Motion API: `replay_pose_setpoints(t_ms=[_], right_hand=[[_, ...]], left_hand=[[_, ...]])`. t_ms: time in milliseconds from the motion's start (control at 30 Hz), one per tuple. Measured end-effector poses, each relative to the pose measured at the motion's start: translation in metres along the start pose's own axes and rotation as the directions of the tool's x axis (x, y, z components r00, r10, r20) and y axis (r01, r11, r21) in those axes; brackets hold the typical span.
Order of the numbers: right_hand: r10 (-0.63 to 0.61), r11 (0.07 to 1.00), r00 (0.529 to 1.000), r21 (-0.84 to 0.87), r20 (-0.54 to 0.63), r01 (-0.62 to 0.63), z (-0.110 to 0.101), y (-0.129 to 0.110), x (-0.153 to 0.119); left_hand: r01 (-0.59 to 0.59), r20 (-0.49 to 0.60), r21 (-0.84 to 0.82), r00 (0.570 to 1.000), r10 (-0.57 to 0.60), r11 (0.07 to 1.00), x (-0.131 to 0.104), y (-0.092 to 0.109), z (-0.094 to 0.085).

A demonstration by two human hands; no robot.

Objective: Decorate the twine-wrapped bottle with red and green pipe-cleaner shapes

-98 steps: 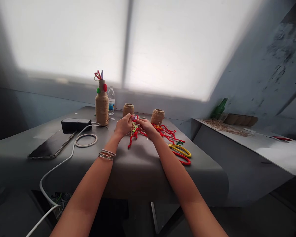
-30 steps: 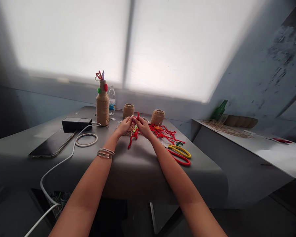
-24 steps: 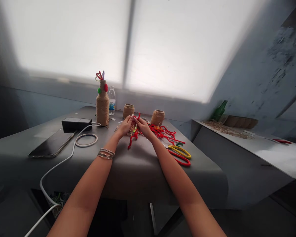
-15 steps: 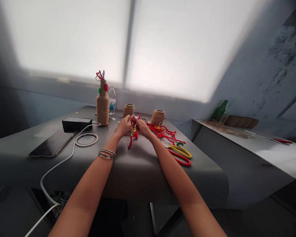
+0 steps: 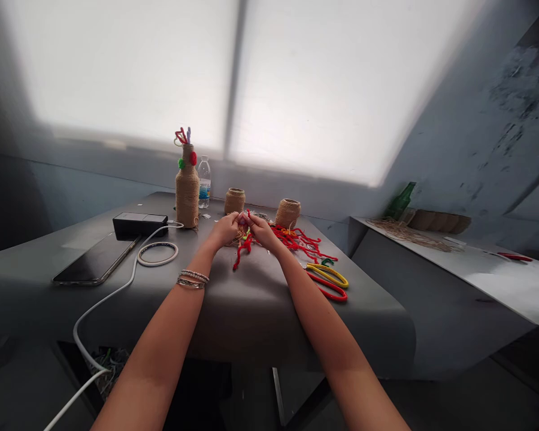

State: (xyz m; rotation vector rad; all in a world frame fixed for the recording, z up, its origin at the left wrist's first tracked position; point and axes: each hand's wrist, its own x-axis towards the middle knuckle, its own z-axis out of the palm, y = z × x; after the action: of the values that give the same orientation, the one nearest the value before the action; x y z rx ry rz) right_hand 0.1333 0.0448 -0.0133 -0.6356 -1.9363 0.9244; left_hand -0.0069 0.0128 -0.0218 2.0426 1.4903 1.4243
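Observation:
My left hand (image 5: 227,228) and my right hand (image 5: 261,231) meet over the table, fingers pinched. Between the fingertips is a red pipe cleaner (image 5: 248,212), its short end poking up beside my right hand. Most of it is hidden by the fingers. Below them a bent red pipe cleaner (image 5: 238,258) lies on the table among bits of twine. To the right spreads a tangled pile of red pipe cleaners (image 5: 296,239). Scissors (image 5: 330,279) with one yellow and one red handle lie beside my right forearm.
A twine-wrapped bottle (image 5: 187,197) stands behind left, by a plastic water bottle (image 5: 204,185). Two twine-wrapped jars, the left jar (image 5: 235,201) and right jar (image 5: 288,212), stand behind. A phone (image 5: 96,260), black box (image 5: 139,225) and white cable (image 5: 132,278) lie left.
Both hands stay close together, with small finger shifts. The red end between them now points more upright, and my left wrist has moved slightly left.

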Motion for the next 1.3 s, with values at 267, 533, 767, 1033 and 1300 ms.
replay_pose_setpoints(t_ms=[267, 533, 767, 1033, 1300], right_hand=[[0.055, 0.996, 0.993, 0.07, 0.101, -0.062, -0.002, -0.004, -0.002], [-0.072, 0.997, 0.994, -0.006, -0.081, 0.072, 0.002, 0.005, 0.004], [-0.057, 0.998, 0.998, -0.025, -0.035, 0.056, 0.006, 0.01, 0.004], [0.068, 0.997, 0.996, 0.046, -0.06, -0.065, 0.002, 0.002, 0.001], [0.088, 0.978, 0.996, 0.188, 0.032, -0.092, -0.002, -0.006, 0.0]], left_hand=[[0.015, 0.025, 0.082, 1.0, -0.017, 0.997, -0.003, 0.003, -0.009], [0.071, -0.048, -0.342, 0.994, -0.093, 0.937, 0.006, -0.006, 0.01], [0.071, -0.106, -0.16, 0.99, -0.088, 0.985, 0.002, 0.002, 0.004], [0.027, -0.024, -0.246, 0.999, -0.034, 0.969, 0.001, 0.009, -0.001], [0.119, 0.071, -0.526, 0.993, -0.095, 0.842, 0.002, 0.007, -0.001]])
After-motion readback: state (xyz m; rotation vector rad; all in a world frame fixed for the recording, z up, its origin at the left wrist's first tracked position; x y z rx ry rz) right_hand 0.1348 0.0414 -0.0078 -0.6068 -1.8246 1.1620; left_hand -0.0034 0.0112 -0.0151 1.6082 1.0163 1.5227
